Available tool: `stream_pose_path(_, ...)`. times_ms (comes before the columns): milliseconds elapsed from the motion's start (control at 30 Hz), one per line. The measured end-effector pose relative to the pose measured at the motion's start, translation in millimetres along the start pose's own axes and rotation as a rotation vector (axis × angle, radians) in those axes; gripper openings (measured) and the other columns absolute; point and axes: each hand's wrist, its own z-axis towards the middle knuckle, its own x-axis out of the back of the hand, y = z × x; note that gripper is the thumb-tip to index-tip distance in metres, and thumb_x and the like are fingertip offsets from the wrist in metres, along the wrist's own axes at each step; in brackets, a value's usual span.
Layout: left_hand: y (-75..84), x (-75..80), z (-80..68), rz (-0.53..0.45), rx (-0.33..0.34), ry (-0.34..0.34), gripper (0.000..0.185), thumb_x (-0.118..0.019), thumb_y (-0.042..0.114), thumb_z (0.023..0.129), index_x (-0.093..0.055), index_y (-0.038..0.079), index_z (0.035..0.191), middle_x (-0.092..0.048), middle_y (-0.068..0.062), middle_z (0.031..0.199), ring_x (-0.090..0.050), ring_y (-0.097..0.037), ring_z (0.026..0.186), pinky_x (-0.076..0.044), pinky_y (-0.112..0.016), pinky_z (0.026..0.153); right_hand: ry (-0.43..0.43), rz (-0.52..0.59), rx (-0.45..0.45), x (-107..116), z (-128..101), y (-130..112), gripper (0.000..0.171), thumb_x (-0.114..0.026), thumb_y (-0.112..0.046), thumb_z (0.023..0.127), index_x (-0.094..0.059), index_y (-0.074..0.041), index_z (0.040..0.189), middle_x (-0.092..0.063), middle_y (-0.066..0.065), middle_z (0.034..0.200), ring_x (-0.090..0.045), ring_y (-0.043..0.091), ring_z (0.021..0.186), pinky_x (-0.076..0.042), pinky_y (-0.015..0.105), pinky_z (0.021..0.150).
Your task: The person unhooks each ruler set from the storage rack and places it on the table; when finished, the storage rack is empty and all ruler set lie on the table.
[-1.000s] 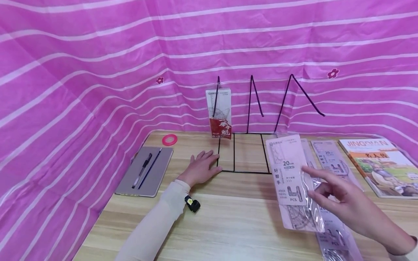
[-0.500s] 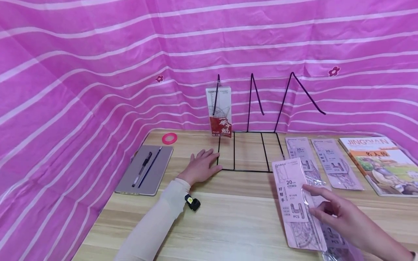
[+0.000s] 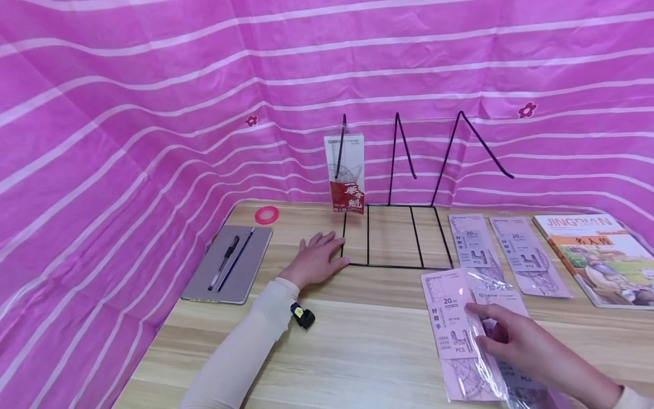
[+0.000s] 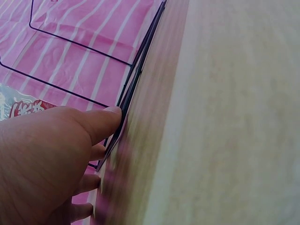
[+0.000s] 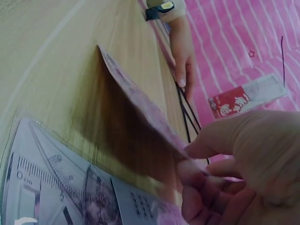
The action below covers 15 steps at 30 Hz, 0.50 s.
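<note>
My right hand (image 3: 531,341) pinches a pink ruler set packet (image 3: 452,335) by its right edge, between thumb and fingers. In the right wrist view this packet (image 5: 140,105) tilts, one edge low over the wood. Another ruler set packet (image 3: 503,301) lies partly hidden beneath that hand. My left hand (image 3: 318,261) rests palm down with fingers extended at the front left corner of a black wire display rack (image 3: 393,266). The left wrist view has the left thumb (image 4: 105,123) against the rack's wire base. A white and red ruler set packet (image 3: 347,176) hangs on the rack's left hook.
Two more pink packets, one nearer the rack (image 3: 470,244) and one farther right (image 3: 526,250), lie beside a magazine (image 3: 603,261). At left are a grey notebook (image 3: 250,267) with two pens and a pink tape roll (image 3: 267,215). Striped pink cloth (image 3: 153,113) encloses the table's back.
The right hand has brought the pinched packet down and nearer to me, away from the rack, uncovering the packet beside the rack. My left hand stays at the rack corner.
</note>
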Motion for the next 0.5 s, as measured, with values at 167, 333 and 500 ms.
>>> stream_pose_path(167,0.7,0.7,-1.5,-0.007,0.002,0.000,0.067,-0.052,0.059,0.106,-0.041,0.026,0.163,-0.026,-0.006,0.175,-0.016,-0.039,0.163,-0.006,-0.073,0.127,0.006,-0.028,-0.020,-7.1,5.5,-4.3,0.054,-0.083,-0.004,0.086,-0.064,0.007,0.135,-0.046,-0.006,0.081,-0.040,-0.005,0.071,-0.035,0.021,0.054)
stream_pose_path(333,0.3,-0.4,-0.8,-0.014,0.004,-0.008,0.067,-0.052,0.060,0.106,-0.041,0.027,0.163,-0.025,-0.005,0.176,-0.015,-0.039,0.164,-0.004,-0.073,0.127,-0.011,-0.053,0.009,-9.6,8.8,-5.1,0.053,-0.084,-0.005,0.085,-0.065,0.009,0.133,-0.047,-0.006,0.085,-0.041,-0.003,0.074,-0.035,0.020,0.057)
stream_pose_path(500,-1.4,-1.0,1.2,-0.009,0.004,-0.007,0.068,-0.050,0.061,0.105,-0.040,0.028,0.164,-0.024,-0.004,0.176,-0.014,-0.038,0.164,-0.004,-0.073,0.128,-0.028,-0.098,-0.056,-9.1,8.4,-5.5,0.054,-0.085,-0.012,0.086,-0.067,0.003,0.134,-0.047,-0.007,0.085,-0.042,-0.003,0.075,-0.035,0.020,0.058)
